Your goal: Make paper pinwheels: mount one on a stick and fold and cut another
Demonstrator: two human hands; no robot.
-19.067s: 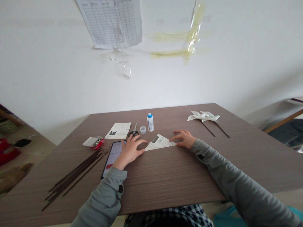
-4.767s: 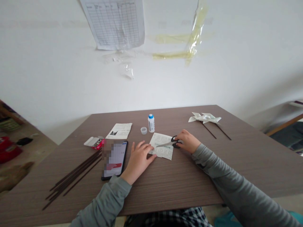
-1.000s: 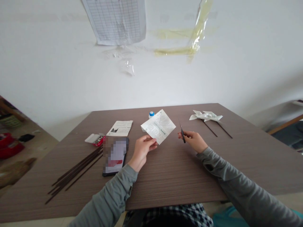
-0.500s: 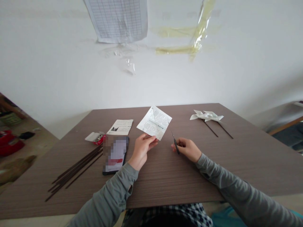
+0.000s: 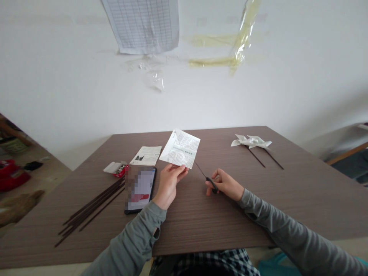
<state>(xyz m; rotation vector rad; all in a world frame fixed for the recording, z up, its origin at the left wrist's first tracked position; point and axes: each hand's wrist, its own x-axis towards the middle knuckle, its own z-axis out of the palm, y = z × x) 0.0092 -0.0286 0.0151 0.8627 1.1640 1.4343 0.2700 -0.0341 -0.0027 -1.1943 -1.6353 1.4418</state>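
A square sheet of printed paper [image 5: 181, 147] with crease lines is pinched at its lower edge by my left hand [image 5: 170, 184], held above the table. My right hand [image 5: 225, 183] grips a pair of scissors [image 5: 211, 184] by the dark handles. The thin blades point up and left, their tip close to the lower right corner of the paper; whether they touch it I cannot tell.
On the brown table [image 5: 230, 222] lie two paper pinwheels [image 5: 251, 142] on dark sticks at right. To the left are a phone [image 5: 142, 189], a bundle of dark sticks [image 5: 92, 203], a small red-and-white box [image 5: 116, 168] and more printed paper [image 5: 146, 155]. A white wall stands behind.
The paper has shifted left and turned slightly in my left hand. The scissors have swung so that their blades point further left, toward the paper's lower corner.
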